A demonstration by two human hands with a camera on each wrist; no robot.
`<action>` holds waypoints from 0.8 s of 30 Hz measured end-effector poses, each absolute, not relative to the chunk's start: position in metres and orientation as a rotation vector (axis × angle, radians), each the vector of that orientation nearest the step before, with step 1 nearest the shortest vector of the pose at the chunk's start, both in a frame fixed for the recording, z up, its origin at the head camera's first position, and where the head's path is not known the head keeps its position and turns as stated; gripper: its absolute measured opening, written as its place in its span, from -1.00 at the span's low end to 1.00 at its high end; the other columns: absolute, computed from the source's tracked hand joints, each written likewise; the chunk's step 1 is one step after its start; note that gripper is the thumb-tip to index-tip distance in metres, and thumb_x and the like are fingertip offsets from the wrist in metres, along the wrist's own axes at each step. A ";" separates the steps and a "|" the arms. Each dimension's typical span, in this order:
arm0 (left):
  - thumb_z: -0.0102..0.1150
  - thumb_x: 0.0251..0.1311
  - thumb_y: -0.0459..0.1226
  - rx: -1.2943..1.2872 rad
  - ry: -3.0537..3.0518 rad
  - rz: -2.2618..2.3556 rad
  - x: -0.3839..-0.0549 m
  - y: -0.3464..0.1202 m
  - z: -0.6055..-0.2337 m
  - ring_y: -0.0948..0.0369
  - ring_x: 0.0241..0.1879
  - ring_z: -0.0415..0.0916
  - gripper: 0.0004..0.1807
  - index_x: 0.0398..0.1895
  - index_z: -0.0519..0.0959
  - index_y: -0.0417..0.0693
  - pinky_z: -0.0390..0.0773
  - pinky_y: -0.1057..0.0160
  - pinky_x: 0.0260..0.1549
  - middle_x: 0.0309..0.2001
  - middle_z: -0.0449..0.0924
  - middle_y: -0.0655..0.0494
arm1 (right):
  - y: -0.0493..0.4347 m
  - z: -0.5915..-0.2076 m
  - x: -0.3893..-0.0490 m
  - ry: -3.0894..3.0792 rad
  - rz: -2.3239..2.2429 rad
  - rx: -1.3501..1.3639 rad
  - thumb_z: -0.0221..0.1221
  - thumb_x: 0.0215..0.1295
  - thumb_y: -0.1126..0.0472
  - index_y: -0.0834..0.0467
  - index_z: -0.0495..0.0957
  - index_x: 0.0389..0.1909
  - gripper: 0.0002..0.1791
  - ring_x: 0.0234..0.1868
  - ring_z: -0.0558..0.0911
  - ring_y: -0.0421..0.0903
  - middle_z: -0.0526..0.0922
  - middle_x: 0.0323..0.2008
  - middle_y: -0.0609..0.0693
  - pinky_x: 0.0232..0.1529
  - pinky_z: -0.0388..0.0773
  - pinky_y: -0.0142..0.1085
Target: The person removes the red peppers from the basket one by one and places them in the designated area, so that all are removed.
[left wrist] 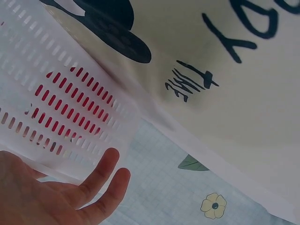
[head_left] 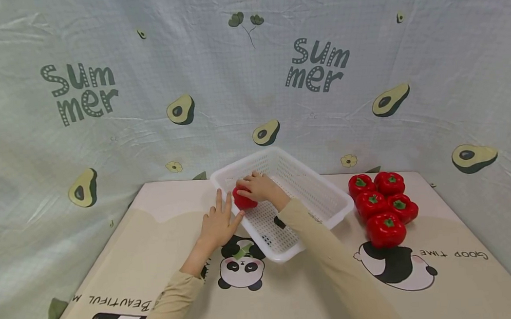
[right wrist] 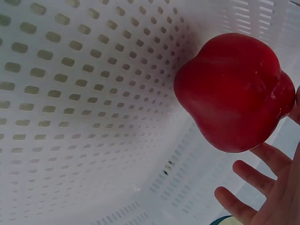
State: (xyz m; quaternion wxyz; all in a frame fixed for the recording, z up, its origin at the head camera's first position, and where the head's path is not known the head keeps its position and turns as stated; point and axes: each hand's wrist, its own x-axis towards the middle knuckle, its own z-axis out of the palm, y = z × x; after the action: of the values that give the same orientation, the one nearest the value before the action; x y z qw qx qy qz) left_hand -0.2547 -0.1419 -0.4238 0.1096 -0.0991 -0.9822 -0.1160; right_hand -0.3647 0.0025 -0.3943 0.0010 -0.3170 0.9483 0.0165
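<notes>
A red bell pepper (head_left: 243, 199) is inside the white plastic basket (head_left: 338, 218), by its left end wall. My right hand (head_left: 260, 187) reaches over the basket and holds this pepper. In the right wrist view the pepper (right wrist: 229, 93) shows its smooth lobed side, with my right hand's fingers (right wrist: 253, 180) at its edge, some of them spread away from it. My left hand (head_left: 215, 226) is beside the basket's left side, its fingers extended. Through the slotted wall (left wrist: 70, 103) in the left wrist view, the red of the pepper shows.
Several more red bell peppers (head_left: 387, 229) with green stems are grouped to the right of the basket. A printed cloth with pandas (head_left: 242, 272) covers the table. Behind it hangs a pale curtain (head_left: 213, 50) with avocado prints.
</notes>
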 end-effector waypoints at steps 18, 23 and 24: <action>-0.26 0.23 0.12 -0.300 -2.897 -0.350 -0.257 -0.143 -0.424 -0.21 -0.03 0.37 -0.23 0.37 -0.07 -0.14 0.44 -0.16 -0.17 0.38 -0.17 -0.25 | 0.001 -0.396 -0.349 2.930 0.248 -1.036 0.04 0.07 -0.28 0.00 0.11 0.30 -0.19 0.27 0.25 -0.01 0.22 0.30 -0.01 0.20 0.29 -0.04; -0.26 0.23 0.13 -0.295 -2.896 -0.364 -0.255 -0.143 -0.425 -0.19 -0.03 0.37 -0.23 0.37 -0.06 -0.13 0.43 -0.16 -0.16 0.39 -0.18 -0.24 | 0.002 -0.400 -0.347 2.939 0.306 -1.001 0.04 0.02 -0.33 0.01 0.14 0.28 -0.16 0.22 0.28 0.01 0.25 0.26 0.04 0.15 0.36 -0.09; -0.26 0.23 0.13 -0.292 -2.900 -0.368 -0.254 -0.142 -0.424 -0.19 -0.03 0.37 -0.22 0.37 -0.07 -0.13 0.43 -0.16 -0.15 0.39 -0.19 -0.23 | 0.002 -0.402 -0.347 2.937 0.304 -0.987 0.04 0.01 -0.32 0.00 0.12 0.28 -0.16 0.21 0.30 0.01 0.26 0.25 0.05 0.14 0.37 -0.10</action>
State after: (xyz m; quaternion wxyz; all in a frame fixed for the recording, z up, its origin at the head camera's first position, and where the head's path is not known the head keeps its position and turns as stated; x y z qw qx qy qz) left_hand -0.2543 -0.1424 -0.4244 0.1017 -0.0989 -0.9820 -0.1247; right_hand -0.3473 0.0021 -0.4016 0.0142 -0.3171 0.9432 0.0976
